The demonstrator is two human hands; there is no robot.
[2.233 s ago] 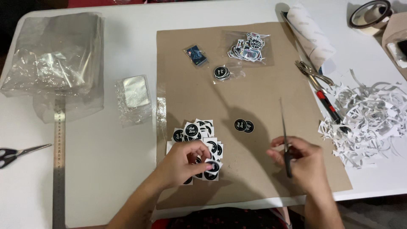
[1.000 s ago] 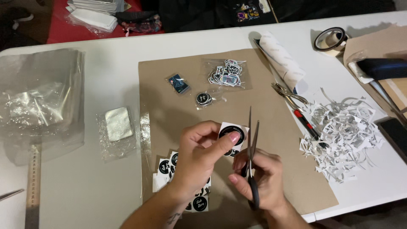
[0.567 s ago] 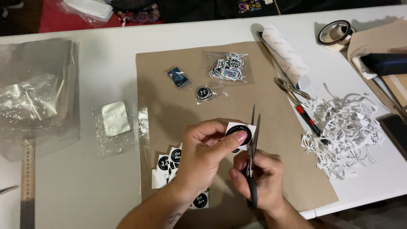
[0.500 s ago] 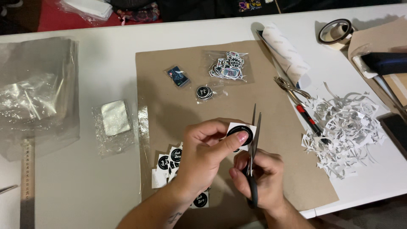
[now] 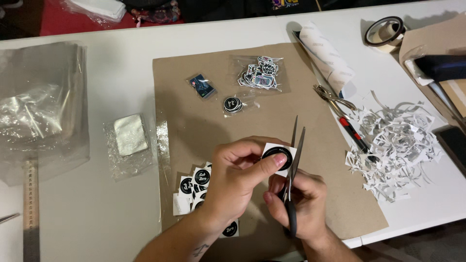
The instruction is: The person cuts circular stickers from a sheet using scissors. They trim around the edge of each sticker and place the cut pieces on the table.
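Position unchanged from half a second earlier: left hand (image 5: 233,187) pinching round black sticker (image 5: 278,156), right hand (image 5: 298,204) gripping open scissors (image 5: 292,170) just right of it, above cardboard sheet (image 5: 204,121) on white table (image 5: 121,63).

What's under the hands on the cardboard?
Under the left hand lies a pile of stickers, black circles on white squares, on the cardboard. One more peeks out by the wrist. How many the hands cover cannot be seen.
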